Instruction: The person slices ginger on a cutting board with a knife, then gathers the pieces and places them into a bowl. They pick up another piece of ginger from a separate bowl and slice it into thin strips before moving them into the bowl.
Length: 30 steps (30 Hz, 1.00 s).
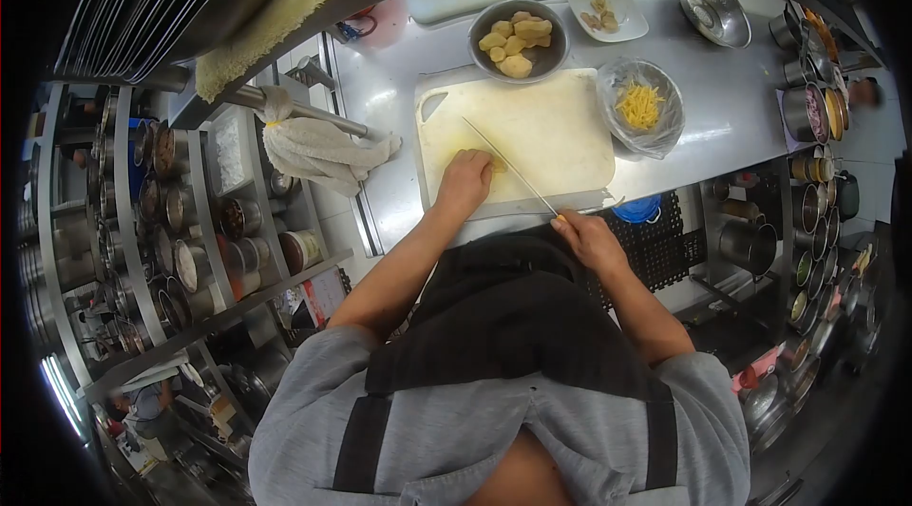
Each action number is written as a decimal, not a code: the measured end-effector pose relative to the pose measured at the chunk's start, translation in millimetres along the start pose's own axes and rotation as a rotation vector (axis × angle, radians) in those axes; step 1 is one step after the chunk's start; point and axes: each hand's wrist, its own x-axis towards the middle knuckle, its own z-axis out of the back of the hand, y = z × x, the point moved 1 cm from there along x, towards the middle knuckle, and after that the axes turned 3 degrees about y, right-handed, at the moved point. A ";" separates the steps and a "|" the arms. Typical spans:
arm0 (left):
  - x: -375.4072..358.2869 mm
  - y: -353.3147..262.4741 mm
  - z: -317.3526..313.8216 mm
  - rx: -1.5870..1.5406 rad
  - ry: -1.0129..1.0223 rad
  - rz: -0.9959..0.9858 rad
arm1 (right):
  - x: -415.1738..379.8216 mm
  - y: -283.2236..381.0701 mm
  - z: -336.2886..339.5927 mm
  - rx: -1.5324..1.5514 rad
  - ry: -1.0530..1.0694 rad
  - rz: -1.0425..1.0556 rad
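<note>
Fingers of the left hand (pixel 464 181) curl down and press a small yellowish piece (pixel 496 165) against a white cutting board (pixel 560 126); most of the piece is hidden under the fingertips. Fingers of the right hand (pixel 587 238) are clenched around the handle of a long knife (pixel 508 166), whose thin blade runs diagonally up and left across the board and passes just beside the left fingertips.

Head view, looking down over a grey top and dark apron at a steel counter (pixel 722 107). The piece looks small, light and probably firm and a little slippery, so it is best pinned from above with the fingertips tucked back from the edge. The knife is stiff and light, held at its handle end near the board's front edge.

Just behind the board, a metal bowl (pixel 519 38) holds several pale yellow peeled lumps. To its right, a bowl lined with clear plastic (pixel 640 107) holds fine yellow shreds. Further back, a small white dish (pixel 608 10) carries a few pale bits, and another steel bowl (pixel 711 4) looks nearly empty. Small round tins (pixel 812 112) line the right edge; their contents are too small to tell. A white cloth (pixel 318 152) hangs at the left.
</note>
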 end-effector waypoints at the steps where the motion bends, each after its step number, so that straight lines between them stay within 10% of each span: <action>1: 0.2 0.9 -0.3 0.000 0.002 0.004 | 3.1 3.7 2.0 0.001 -0.003 0.022; 30: 3.8 -5.4 3.2 -0.028 0.007 -0.020 | 71.0 24.1 -8.6 0.014 0.064 0.104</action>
